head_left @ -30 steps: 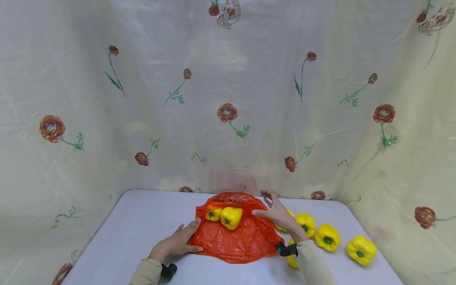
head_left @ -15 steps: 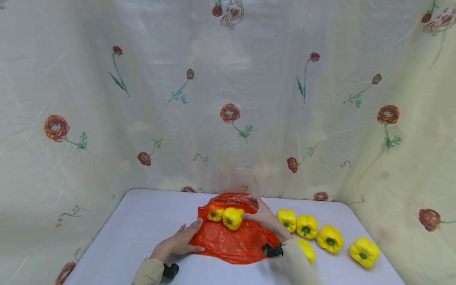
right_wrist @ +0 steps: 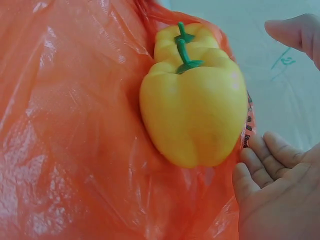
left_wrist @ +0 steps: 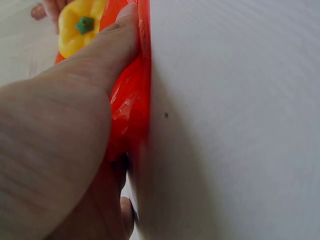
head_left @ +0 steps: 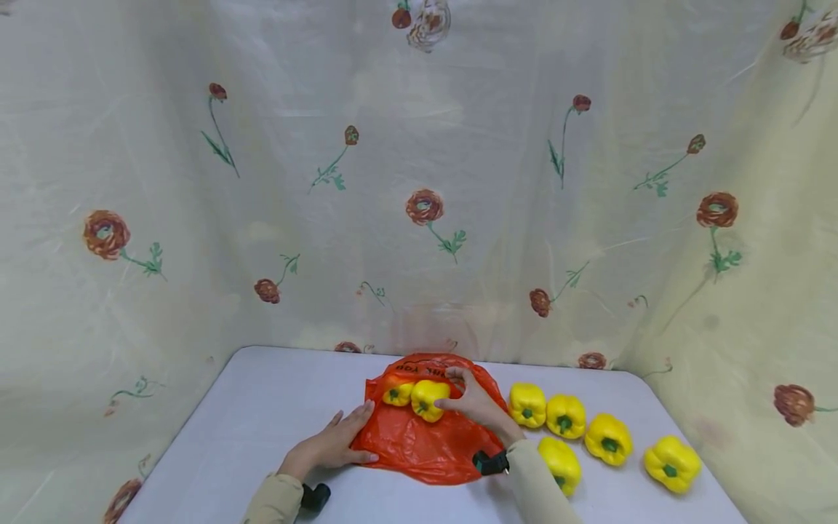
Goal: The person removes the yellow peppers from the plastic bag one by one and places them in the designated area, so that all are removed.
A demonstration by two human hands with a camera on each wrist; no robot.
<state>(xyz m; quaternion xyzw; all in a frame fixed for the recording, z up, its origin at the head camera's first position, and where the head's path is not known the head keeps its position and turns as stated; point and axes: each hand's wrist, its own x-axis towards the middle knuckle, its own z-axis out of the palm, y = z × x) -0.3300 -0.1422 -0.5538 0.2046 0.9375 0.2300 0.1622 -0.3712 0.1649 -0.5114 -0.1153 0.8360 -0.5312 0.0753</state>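
Observation:
A red plastic bag (head_left: 425,455) with black print lies on the white table. Two yellow bell peppers sit on it near its mouth: one pepper (head_left: 427,400) in front, the other pepper (head_left: 396,394) to its left, partly under the bag's edge. My left hand (head_left: 337,440) rests flat along the bag's left edge, its thumb (left_wrist: 117,40) pressing the plastic. Over the bag, my right hand (head_left: 476,402) is spread beside the front pepper, the thumb close to its right side in the head view. In the right wrist view, nothing lies between the thumb and fingers.
Right of the bag, several more yellow peppers stand on the table: a back pepper (head_left: 527,405), a near pepper (head_left: 559,466) beside the right sleeve, and a far right pepper (head_left: 672,464). A flowered curtain (head_left: 419,291) rises behind the table.
My right hand has moved left from the bag's right side to beside the front pepper, bringing the peppers behind that arm into view. My left hand stays at the bag's edge.

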